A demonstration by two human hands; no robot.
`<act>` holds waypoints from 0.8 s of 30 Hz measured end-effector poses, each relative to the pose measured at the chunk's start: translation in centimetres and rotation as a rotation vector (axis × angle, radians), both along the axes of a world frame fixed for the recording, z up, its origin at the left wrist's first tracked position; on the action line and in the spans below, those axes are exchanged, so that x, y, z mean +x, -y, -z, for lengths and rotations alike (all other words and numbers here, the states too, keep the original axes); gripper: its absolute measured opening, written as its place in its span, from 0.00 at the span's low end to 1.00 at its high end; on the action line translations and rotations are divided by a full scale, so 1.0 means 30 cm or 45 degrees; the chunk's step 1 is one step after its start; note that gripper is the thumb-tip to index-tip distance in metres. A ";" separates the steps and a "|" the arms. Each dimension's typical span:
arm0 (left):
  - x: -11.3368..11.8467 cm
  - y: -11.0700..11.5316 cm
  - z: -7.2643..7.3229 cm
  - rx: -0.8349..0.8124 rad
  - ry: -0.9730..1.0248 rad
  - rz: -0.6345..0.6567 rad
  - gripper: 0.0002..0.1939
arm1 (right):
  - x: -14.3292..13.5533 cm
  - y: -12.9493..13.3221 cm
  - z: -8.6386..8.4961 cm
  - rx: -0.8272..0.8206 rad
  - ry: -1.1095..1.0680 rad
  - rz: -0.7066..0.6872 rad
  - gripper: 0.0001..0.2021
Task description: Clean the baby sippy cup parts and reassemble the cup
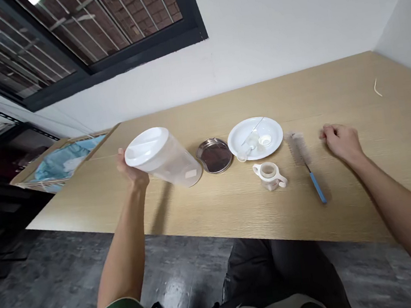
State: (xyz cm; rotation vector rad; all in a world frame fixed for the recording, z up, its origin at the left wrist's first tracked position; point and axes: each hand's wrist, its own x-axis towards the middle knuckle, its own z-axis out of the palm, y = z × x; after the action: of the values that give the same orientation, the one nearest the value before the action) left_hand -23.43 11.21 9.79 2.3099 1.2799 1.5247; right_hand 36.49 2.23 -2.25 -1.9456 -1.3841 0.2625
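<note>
My left hand (132,172) is wrapped round the near side of a translucent plastic pitcher (172,163) with a white lid, tilted over the table. Right of the pitcher lies a round metal dish (214,156). Beside the dish, a white plate (235,137) holds small clear and white parts. A small clear cup with two white handles (270,176) stands in front of the plate. Between the cup and my right hand (340,141) lies a bottle brush (316,187) with a blue handle. My right hand rests on the table, fingers curled, with nothing visible in it.
The wooden table (206,219) meets a white wall at the back. A thin pale strip (376,87) lies at the far right. Left of the table is a cardboard box (23,179) with blue plastic inside, near dark shelves.
</note>
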 end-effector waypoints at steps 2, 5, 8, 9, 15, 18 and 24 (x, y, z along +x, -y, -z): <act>-0.020 0.025 -0.018 0.069 0.155 -0.070 0.36 | -0.001 0.000 0.002 0.004 0.002 0.007 0.22; -0.013 0.119 -0.078 0.350 0.322 -0.342 0.28 | -0.006 0.001 -0.001 -0.006 -0.010 0.018 0.22; 0.096 0.249 -0.143 0.749 0.240 -0.524 0.15 | -0.011 -0.001 -0.007 -0.016 -0.006 0.018 0.22; 0.158 0.288 -0.156 0.772 0.183 -0.433 0.14 | -0.012 -0.001 -0.009 -0.018 -0.001 0.019 0.22; 0.563 0.311 -0.049 0.075 -0.952 0.374 0.24 | -0.013 0.007 -0.022 -0.041 0.002 0.035 0.23; 0.647 0.221 0.057 0.033 -1.146 0.434 0.23 | -0.015 0.014 -0.028 -0.016 -0.011 -0.012 0.25; 0.643 0.133 0.098 -0.012 -0.870 0.542 0.17 | -0.022 0.007 -0.027 0.020 -0.017 -0.017 0.28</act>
State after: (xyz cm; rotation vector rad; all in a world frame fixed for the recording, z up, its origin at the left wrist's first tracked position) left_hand -4.14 7.20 6.85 2.9626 0.7700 0.6129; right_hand 35.85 2.02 -1.43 -1.9192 -1.3868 0.2697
